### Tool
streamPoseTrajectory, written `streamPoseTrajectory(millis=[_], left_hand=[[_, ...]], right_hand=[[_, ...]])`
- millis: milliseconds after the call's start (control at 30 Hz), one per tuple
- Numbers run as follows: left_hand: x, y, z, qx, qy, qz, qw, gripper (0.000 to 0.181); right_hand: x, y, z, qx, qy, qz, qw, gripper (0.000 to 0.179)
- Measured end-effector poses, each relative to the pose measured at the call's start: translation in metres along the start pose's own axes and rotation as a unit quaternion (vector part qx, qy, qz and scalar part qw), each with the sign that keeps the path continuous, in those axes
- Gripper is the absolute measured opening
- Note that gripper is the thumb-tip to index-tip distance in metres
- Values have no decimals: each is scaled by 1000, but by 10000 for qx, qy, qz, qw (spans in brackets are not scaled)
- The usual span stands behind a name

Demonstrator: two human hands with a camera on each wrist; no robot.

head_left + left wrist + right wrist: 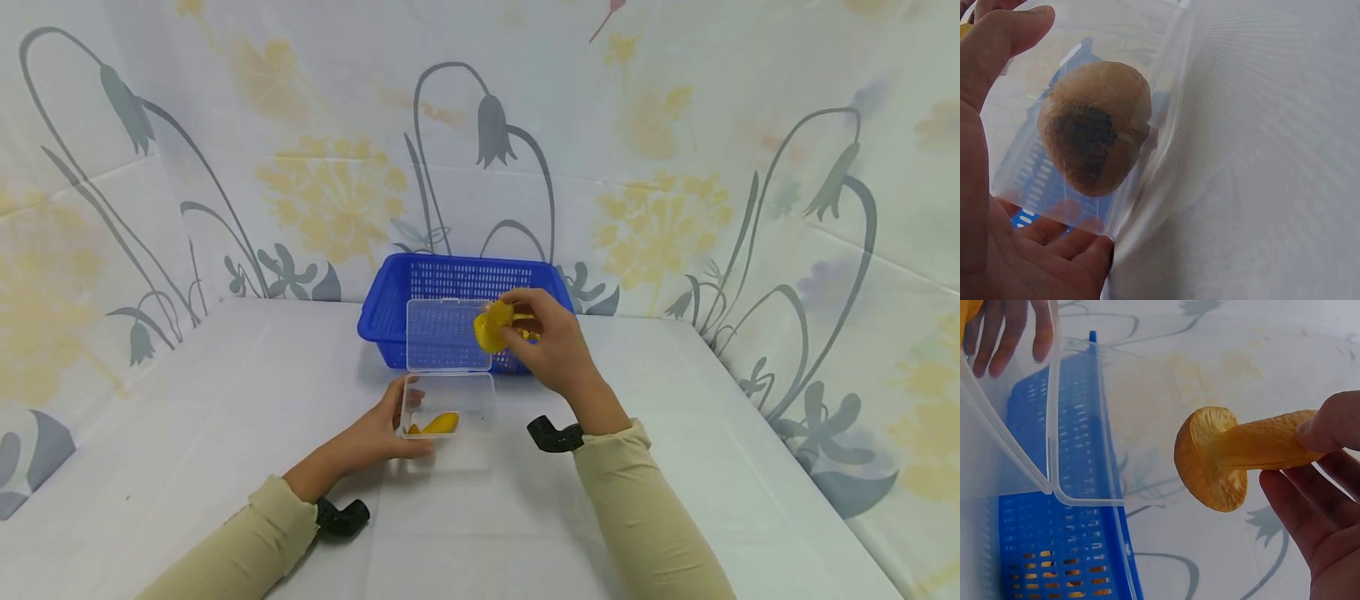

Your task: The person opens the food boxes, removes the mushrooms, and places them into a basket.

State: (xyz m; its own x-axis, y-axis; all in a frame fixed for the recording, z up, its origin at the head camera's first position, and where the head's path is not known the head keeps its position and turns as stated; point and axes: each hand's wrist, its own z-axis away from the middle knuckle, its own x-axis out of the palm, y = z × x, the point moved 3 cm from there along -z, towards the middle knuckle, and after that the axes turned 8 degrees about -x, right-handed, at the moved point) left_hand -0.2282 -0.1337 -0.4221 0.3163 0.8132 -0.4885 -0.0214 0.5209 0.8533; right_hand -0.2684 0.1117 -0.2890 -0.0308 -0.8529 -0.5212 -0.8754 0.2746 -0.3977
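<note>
My right hand (551, 346) pinches a yellow mushroom (1210, 459) by its stem between thumb and fingers. In the right wrist view its gilled cap points left, beside the raised lid. In the head view the mushroom overlaps the lid's right edge. My left hand (378, 435) grips the left side of a clear plastic box (476, 408), thumb in front and fingers behind. The box's hinged lid (448, 335) stands raised at the back. A yellow piece (442, 423) lies at the box's bottom left. The left wrist view shows a brownish rounded piece (1129, 94) with a dark patch through the clear wall.
Behind the box stands a blue perforated basket (382, 308), with yellow pieces (1047, 575) showing through its holes. A white cloth (225, 400) covers the table, and a flower-printed curtain (337, 100) rises behind and at the sides. Black wrist mounts (555, 435) sit at both cuffs.
</note>
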Motion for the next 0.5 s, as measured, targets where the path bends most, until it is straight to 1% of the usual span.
streamPoseTrajectory(millis=[233, 500], left_hand=[[0, -1, -1, -11, 34, -70, 10000, 109], [-1, -1, 0, -21, -8, -25, 10000, 107]], right_hand=[[-5, 9, 1, 178, 286, 5, 9994, 35], [-11, 20, 3, 660, 693, 68, 9954, 34]])
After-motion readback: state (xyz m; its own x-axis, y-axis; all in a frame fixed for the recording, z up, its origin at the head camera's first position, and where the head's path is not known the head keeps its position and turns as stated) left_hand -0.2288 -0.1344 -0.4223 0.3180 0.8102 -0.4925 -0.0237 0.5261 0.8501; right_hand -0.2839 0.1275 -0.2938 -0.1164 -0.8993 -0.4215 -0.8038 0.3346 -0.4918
